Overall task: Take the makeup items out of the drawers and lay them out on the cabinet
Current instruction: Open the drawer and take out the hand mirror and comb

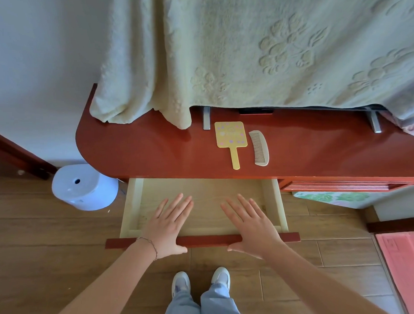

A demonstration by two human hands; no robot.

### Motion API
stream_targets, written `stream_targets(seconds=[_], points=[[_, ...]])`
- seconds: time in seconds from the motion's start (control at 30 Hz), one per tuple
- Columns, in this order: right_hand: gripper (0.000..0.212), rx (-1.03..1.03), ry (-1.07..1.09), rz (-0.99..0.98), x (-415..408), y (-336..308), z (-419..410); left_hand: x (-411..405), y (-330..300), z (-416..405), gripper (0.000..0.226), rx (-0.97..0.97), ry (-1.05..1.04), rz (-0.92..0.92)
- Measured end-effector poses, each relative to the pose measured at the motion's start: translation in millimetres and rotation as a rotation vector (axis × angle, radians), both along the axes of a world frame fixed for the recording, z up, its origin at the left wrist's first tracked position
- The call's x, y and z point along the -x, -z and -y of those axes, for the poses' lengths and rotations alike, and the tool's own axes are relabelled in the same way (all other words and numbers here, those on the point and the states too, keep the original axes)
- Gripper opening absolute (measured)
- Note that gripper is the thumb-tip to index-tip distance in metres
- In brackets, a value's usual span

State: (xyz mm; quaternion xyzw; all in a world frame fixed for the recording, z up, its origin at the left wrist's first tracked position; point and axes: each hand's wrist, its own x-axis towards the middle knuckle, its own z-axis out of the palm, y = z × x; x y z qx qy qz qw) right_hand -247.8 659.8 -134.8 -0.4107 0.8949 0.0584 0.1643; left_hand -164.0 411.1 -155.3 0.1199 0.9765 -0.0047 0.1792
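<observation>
A pale wooden drawer (pixel 135 206) stands pulled out from the red-brown cabinet (pixel 135 150); its inside shows nothing but bare wood. My left hand (pixel 167 225) and my right hand (pixel 253 222) rest flat over its red front panel (pixel 206 240), fingers spread, thumbs under the panel's near edge, holding nothing. On the cabinet top lie a yellow hand mirror (pixel 231 138) with its handle toward me and, just right of it, a beige comb (pixel 259 148).
A pale green embossed blanket (pixel 256 49) drapes over something on two metal feet at the back of the cabinet. A white round device (pixel 84 187) sits on the wooden floor at left. Another red drawer front (pixel 343 186) is at right, a pink mat (pixel 407 267) beyond.
</observation>
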Motion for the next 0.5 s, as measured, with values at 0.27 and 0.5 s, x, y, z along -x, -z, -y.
stream_targets(seconds=[0.27,0.5], points=[[0.122,0.049,0.079,-0.121,22.4,-2.0,9.6,21.4,-7.5,6.8,0.127,0.047,-0.118,-0.136],[0.115,0.048,0.061,-0.183,44.7,-3.4,12.8,38.8,-10.4,13.0,0.121,0.057,-0.146,-0.22]])
